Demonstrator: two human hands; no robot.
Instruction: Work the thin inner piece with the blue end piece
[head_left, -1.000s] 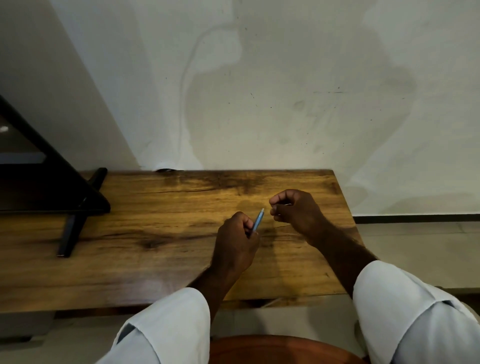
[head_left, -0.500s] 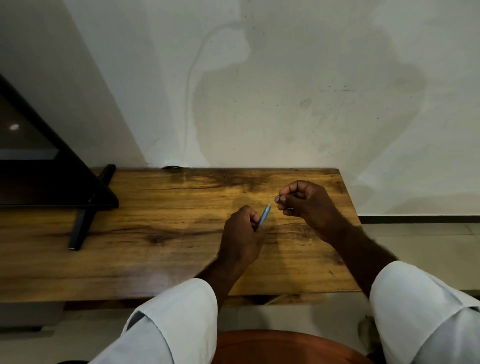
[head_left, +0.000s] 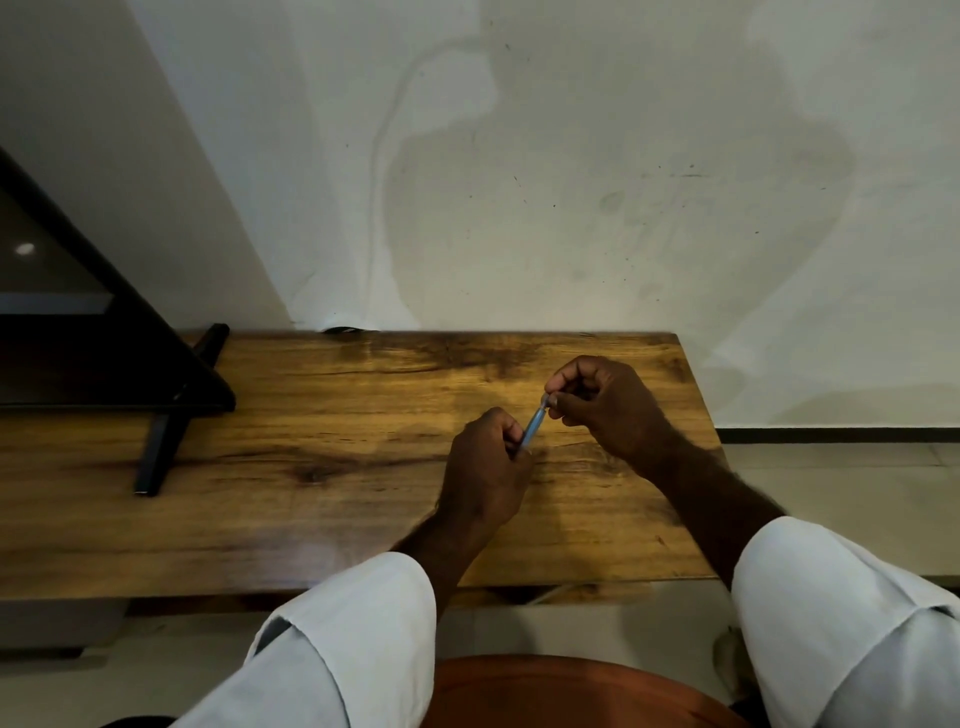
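Right now both hands meet over the wooden table, a touch past centre toward three o'clock. The left hand is curled round the lower part of a slim blue pen, which leans up toward one o'clock out of the fist. The right hand comes in from two o'clock, thumb and forefinger pinched on the pen's pale upper end, other fingers tucked in. Whether that end is a cap or the pen's tip is too small to tell.

By the look of it, the work is at that top end, a fitting on or a pulling off, and I can't say which. To do it well, I'd judge the left should hold the barrel firm and motionless while the right moves straight along the pen's own line, no sideways bend. A light pinch near the very end should do; squeezing hard on something that thin could make it slip or twist. Both hands seem to hover just above the wood rather than rest on it, though that's hard to be sure of.

Over at nine o'clock, a black stand plants its legs on the table. White sleeves cover both forearms at six o'clock.
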